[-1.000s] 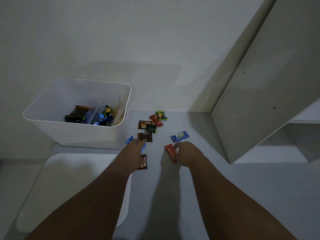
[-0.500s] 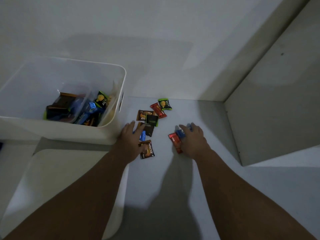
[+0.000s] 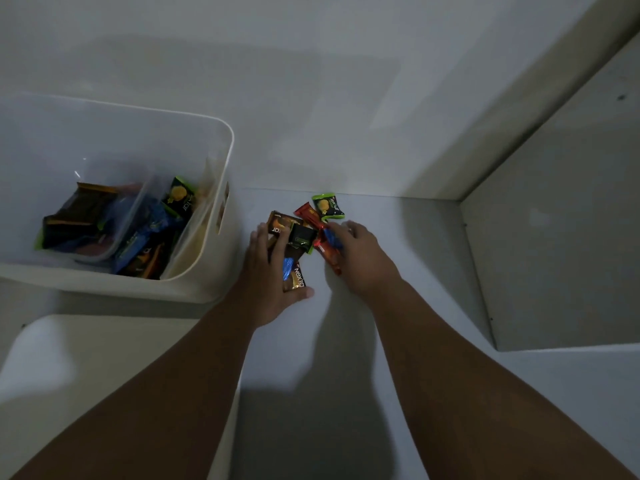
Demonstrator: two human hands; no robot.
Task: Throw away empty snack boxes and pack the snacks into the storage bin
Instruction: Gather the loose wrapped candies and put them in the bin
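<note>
A white storage bin (image 3: 207, 278) stands at the left, holding several snack packets (image 3: 138, 244). Right of it, loose packets lie bunched on the white shelf: a green one (image 3: 327, 206), a red one (image 3: 306, 213), a brown one (image 3: 280, 223) and a black one (image 3: 302, 237). My left hand (image 3: 268, 275) lies flat with fingers spread over a brown packet (image 3: 297, 280) and a blue one (image 3: 287, 268). My right hand (image 3: 356, 252) curls against a red packet (image 3: 327, 254) and a blue packet (image 3: 332, 238), pressing them toward the pile.
A white lid-like panel (image 3: 86, 358) lies at the lower left, under my left forearm. A white cabinet side panel (image 3: 554, 237) rises at the right. A plain wall closes the back of the shelf.
Both hands have slid the loose packets inward and toward the back, so the pile is now tighter. The right hand has gathered the blue packet together with the red one.
</note>
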